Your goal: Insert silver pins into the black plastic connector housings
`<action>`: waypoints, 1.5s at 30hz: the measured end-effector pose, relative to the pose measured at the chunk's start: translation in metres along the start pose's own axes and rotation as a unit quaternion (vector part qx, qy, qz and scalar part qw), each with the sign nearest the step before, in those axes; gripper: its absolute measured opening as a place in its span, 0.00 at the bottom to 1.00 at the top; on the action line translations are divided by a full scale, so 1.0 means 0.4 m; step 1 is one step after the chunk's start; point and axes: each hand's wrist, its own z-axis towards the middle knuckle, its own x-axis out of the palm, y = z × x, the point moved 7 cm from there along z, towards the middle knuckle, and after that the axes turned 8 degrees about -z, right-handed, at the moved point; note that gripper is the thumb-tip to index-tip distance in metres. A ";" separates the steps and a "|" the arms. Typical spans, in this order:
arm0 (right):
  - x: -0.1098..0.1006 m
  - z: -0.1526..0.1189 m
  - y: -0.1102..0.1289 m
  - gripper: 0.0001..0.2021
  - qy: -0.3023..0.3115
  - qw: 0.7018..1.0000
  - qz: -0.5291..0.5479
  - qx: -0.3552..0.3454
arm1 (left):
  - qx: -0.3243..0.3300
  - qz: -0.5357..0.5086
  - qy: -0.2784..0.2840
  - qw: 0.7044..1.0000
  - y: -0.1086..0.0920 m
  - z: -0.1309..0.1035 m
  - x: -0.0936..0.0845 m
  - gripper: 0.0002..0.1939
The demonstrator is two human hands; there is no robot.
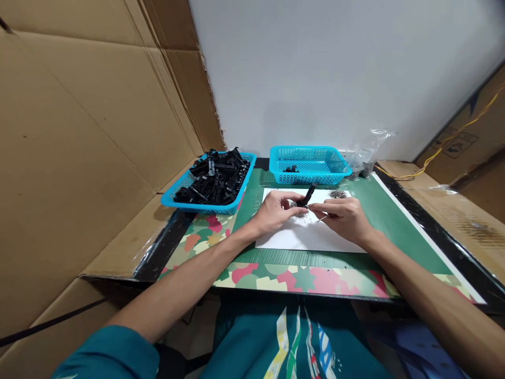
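Two hands meet over a white sheet [307,240]: the left hand [275,213] pinches a tilted black part [310,195]; the right hand [347,217], curled closed, holds a thin rod [322,218] beside it. Bare sheet runs to the near edge; a blue basket [315,179] stands past the far one.

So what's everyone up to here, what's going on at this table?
One person is working with bare hands over a white sheet. The left hand holds a black part, while the right hand is up close to it, with a thin rod showing under its fingers. Small piles of fine bits lie on the sheet. Behind, the left blue basket is heaped with black pieces; the other basket holds just a few.
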 end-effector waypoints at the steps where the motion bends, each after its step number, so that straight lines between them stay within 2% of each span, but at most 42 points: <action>1: 0.003 -0.002 0.000 0.14 0.008 1.000 -0.001 -0.004 | -0.003 0.006 -0.003 1.000 0.002 -0.001 -0.001 0.14; 6: 0.014 -0.006 -0.004 0.15 0.047 0.999 -0.020 -0.007 | -0.002 0.029 0.003 1.000 0.007 -0.002 -0.001 0.16; 12: 0.009 -0.005 -0.002 0.15 0.038 0.999 -0.037 -0.014 | 0.003 0.028 -0.001 1.000 0.005 -0.004 0.005 0.15; 19: 0.014 -0.005 -0.002 0.15 0.054 0.999 -0.003 0.000 | -0.006 0.015 0.010 1.000 0.007 -0.002 0.007 0.14; 29: 0.016 -0.006 -0.005 0.15 0.046 0.998 0.025 0.018 | -0.025 -0.025 0.006 0.999 0.013 -0.002 0.005 0.14; 36: 0.013 -0.012 -0.011 0.17 0.051 0.998 0.030 0.017 | -0.023 -0.020 0.049 0.998 0.017 -0.005 0.014 0.15; 42: -0.007 -0.005 -0.007 0.14 0.006 0.999 0.037 0.017 | -0.040 -0.051 0.129 0.989 0.005 -0.009 0.034 0.14; 45: -0.018 0.002 -0.005 0.14 -0.009 0.998 0.059 0.019 | -0.048 -0.071 0.159 0.983 -0.002 -0.011 0.039 0.18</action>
